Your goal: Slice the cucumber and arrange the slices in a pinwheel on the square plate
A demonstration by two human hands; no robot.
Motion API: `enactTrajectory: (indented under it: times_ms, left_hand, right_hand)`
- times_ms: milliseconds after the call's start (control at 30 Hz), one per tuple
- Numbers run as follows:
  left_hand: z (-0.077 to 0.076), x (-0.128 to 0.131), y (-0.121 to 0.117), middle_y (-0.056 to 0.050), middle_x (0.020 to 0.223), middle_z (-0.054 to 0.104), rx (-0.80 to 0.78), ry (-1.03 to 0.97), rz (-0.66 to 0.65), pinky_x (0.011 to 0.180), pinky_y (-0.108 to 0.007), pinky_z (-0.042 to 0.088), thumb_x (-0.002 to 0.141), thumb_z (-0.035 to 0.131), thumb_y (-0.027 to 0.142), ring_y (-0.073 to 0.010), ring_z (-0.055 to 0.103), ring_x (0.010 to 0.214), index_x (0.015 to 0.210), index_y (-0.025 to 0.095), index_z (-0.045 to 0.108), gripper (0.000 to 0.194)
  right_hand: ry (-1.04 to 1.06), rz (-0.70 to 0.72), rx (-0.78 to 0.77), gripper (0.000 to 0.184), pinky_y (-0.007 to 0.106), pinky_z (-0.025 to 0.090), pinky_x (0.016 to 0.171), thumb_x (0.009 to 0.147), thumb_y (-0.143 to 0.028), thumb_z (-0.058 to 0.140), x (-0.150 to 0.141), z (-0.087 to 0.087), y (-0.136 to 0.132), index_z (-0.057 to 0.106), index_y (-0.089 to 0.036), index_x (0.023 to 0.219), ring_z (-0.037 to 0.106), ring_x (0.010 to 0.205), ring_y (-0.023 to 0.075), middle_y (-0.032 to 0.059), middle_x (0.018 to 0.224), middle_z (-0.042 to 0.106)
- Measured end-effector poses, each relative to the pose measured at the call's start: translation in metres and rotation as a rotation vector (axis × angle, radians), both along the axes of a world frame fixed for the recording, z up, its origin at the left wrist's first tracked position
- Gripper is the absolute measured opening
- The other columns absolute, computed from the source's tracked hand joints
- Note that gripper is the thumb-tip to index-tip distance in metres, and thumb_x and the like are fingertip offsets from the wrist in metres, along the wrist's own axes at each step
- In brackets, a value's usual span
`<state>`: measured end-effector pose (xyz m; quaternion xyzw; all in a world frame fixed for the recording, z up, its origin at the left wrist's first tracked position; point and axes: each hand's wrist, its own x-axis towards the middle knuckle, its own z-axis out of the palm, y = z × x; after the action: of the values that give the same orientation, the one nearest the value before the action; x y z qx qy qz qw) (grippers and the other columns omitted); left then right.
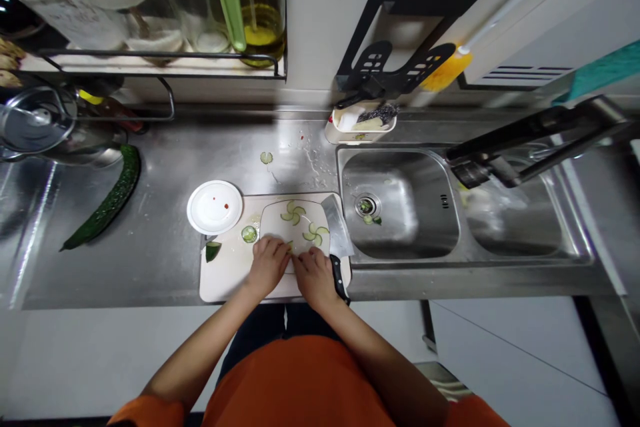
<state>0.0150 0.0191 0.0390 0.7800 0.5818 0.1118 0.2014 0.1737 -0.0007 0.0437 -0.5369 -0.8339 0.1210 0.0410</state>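
A white square plate [274,217] lies on the pale cutting board [225,280]. On it, thin cucumber slices form two pinwheels, one at the top [293,212] and one at the right [315,233]. My left hand [269,265] and my right hand [316,278] meet at the plate's near part, fingers closed around a small cucumber slice [290,246], mostly hidden by the fingertips. Beside my right hand rests a cleaver [339,230], its black handle toward me. A cucumber chunk [213,251] and a round cucumber piece [249,234] sit on the board's left.
A white dish [215,208] with red bits overlaps the board's upper left corner. Farther left lies a long cucumber [107,203]. To the right is a steel double sink [405,213] under a black faucet [520,140]. A jar rack [165,67] overhangs the back left.
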Motion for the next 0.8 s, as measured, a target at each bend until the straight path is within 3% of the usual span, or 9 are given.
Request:
enactTrajectory:
  times_ms: [167, 467, 800]
  left_hand:
    - [0.002, -0.006, 0.001, -0.008, 0.098, 0.062, 0.034, -0.059, 0.039, 0.086, -0.039, 0.036, 0.09, 0.05, 0.026, -0.024, 0.048, 0.101, 0.099, 0.022, 0.066, 0.019]
    - [-0.004, -0.063, 0.007, -0.01, 0.101, 0.062, 0.172, -0.123, 0.388, 0.09, -0.035, 0.044, 0.089, 0.047, 0.024, -0.0211, 0.055, 0.098, 0.109, 0.017, 0.061, 0.025]
    - [-0.009, -0.068, 0.01, -0.011, 0.099, 0.061, 0.091, -0.02, 0.409, 0.089, -0.033, 0.046, 0.088, 0.045, 0.022, -0.022, 0.057, 0.095, 0.112, 0.014, 0.061, 0.029]
  right_hand:
    - [0.023, -0.02, -0.006, 0.023, 0.037, 0.03, 0.078, 0.089, -0.018, 0.053, 0.0, 0.0, -0.002, 0.065, -0.02, 0.108, 0.04, 0.106, 0.0261, 0.0084, 0.094, 0.062]
    - [0.115, -0.113, -0.042, 0.022, 0.035, 0.03, 0.078, 0.089, -0.024, 0.056, 0.008, 0.005, -0.001, 0.067, -0.025, 0.108, 0.043, 0.104, 0.024, 0.0059, 0.096, 0.064]
    - [0.133, -0.134, -0.083, 0.018, 0.033, 0.029, 0.076, 0.087, -0.023, 0.059, 0.012, 0.014, 0.0, 0.068, -0.025, 0.103, 0.043, 0.102, 0.0243, 0.0047, 0.094, 0.064]
